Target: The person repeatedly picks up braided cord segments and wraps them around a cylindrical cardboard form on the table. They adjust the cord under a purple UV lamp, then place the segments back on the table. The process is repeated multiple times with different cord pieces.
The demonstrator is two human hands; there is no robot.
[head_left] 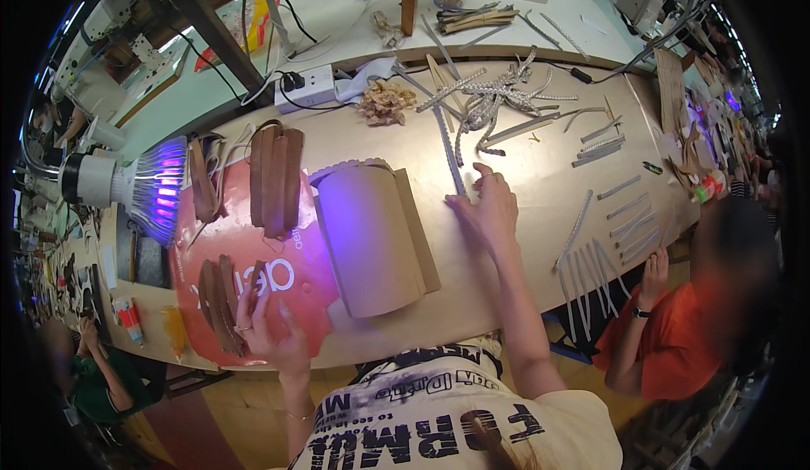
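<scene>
My right hand (489,210) reaches over the table, with its thumb side closed on the near end of a long grey braided strip (447,145). That strip runs away toward a tangled pile of silvery braided strips (494,99). At the left, my left hand (272,328) has its fingers apart. Its fingertips are at a short brown strip (255,278), beside several other brown strips (218,305) on a red sheet (240,255). Whether the fingertips press on that strip is hard to see. Between my hands stands a tan, curved board-like piece (367,242) with a scalloped far edge.
A lamp with a finned head (156,187) glows purple at the left. Brown strip bundles (277,181) lie beyond my left hand. Behind are crumpled tan scraps (386,103) and a white power strip (305,89). Short grey strips (633,221) lie near a co-worker in orange (688,335).
</scene>
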